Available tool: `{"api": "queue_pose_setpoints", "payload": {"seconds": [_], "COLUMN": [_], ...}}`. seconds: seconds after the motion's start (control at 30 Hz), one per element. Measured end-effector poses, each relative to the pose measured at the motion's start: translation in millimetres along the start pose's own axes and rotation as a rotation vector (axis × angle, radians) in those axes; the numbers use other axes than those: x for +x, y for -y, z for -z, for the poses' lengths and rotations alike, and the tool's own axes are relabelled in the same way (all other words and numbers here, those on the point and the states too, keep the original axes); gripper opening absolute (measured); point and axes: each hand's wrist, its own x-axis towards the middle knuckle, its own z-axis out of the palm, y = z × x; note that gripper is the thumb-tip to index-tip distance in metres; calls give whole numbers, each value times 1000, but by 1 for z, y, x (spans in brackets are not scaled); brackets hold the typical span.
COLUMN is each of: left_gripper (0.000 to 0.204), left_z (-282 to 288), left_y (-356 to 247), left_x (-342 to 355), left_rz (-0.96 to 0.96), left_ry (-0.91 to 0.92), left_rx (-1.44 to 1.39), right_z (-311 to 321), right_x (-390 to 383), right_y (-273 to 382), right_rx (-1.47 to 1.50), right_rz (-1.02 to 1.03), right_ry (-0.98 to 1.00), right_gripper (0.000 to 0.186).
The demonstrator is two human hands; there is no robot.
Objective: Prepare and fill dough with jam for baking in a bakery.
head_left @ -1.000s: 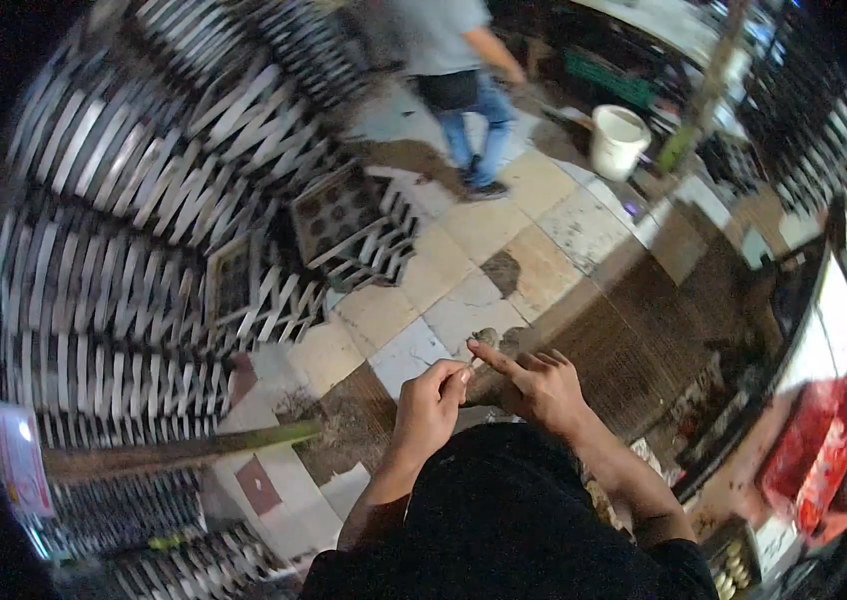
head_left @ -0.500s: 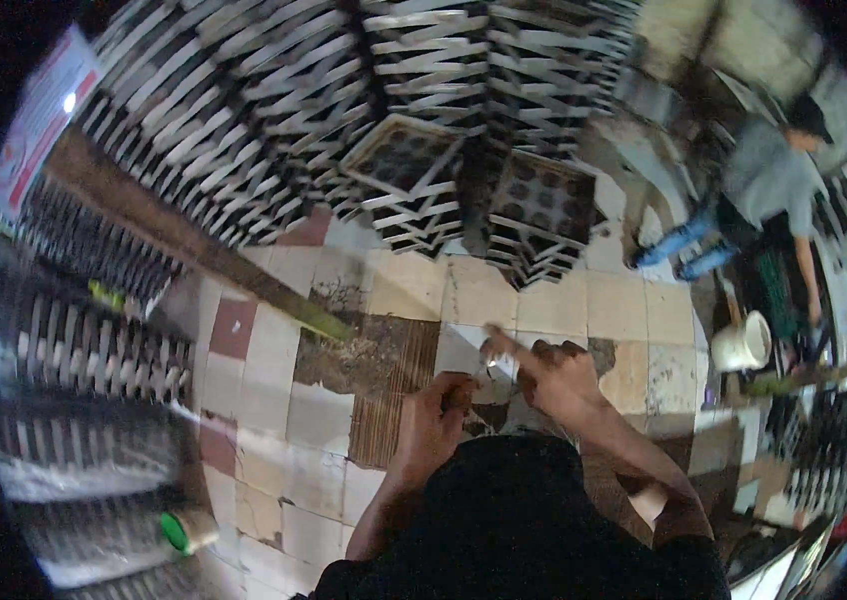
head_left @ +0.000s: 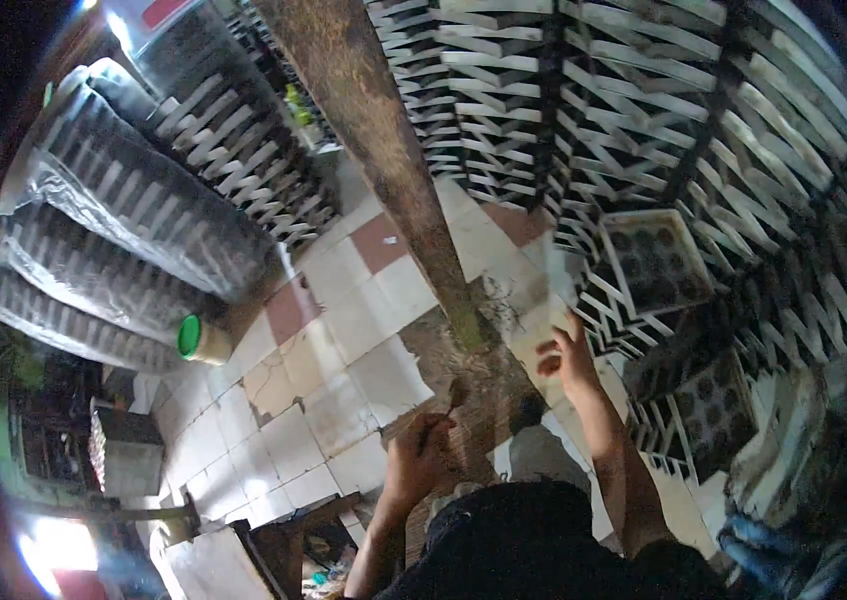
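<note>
My left hand [head_left: 416,452] is low over the dirty tiled floor [head_left: 344,400], closed around a thin brown stick-like thing [head_left: 452,398] that pokes up from the fingers. My right hand [head_left: 568,360] is stretched forward with its fingers apart and nothing in it, just short of a stack of white cell trays [head_left: 656,262] whose cells are filled with dark matter. My dark-clothed lap [head_left: 534,540] fills the lower middle.
A rough wooden post [head_left: 384,150] runs from the top down to the floor between my hands. Stacks of white trays [head_left: 584,90] line the back and right; plastic-wrapped stacks [head_left: 114,230] lie at left. A green-lidded jar [head_left: 200,340] stands beside them. Blue-clad legs of another person [head_left: 769,550] show at lower right.
My view has swung left. My hands, which were together over a small grey thing, have parted: the right has reached forward to the trays, the left has stayed low.
</note>
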Motion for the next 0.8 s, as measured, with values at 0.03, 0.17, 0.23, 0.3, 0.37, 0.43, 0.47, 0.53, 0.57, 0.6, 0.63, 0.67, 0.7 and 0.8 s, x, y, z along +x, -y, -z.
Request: {"api": "queue_pose_setpoints", "payload": {"seconds": [0.03,0.17,0.23,0.3,0.37,0.43,0.47,0.53,0.57,0.6,0.63,0.67,0.7,0.8], "left_gripper": [19,21,23,23,22,22,22,22,22,22,21,21,21,21], "left_z": [8,31,35,43,56,61,58,68,77,89,98,110,126,172], "left_y": [4,-34,-32,-8,15,46,53,69,59,53,44,47,65,86], "left_x": [9,22,20,3,-26,-42,-29,-27,-15,-6,5,11,5,-11], "left_rz": [-44,244,329,411,480,564,552,577,596,591,515,436,359,439], "left_ry": [-88,-336,-472,-542,-580,-729,-702,-657,-612,-607,-565,-545,-537,-511], "left_rx": [17,19,-23,2,47,-76,-91,-199,-186,-194,-184,-168,-192,-222], "right_z": [-29,-127,-159,-200,-218,-223,-214,-213,-239,-256,-259,-271,-285,-286], "right_x": [26,140,187,184,157,128,141,118,52,33,32,39,44,68], "right_y": [14,37,15,-18,-31,-27,-77,-141,-77,-88,-80,-71,-42,31], "right_rx": [9,138,278,434,534,583,636,185,-259,-336,-676,-999,-1058,-1307], "right_rz": [-21,-54,-93,-88,54,1,-217,-6,40,-22,320,668,665,1135], "right_ry": [56,205,442,441,424,459,531,1062,1001,1001,916,807,781,325], "right_gripper": [80,93,102,106,109,107,96,89,81,80,81,81,83,89]}}
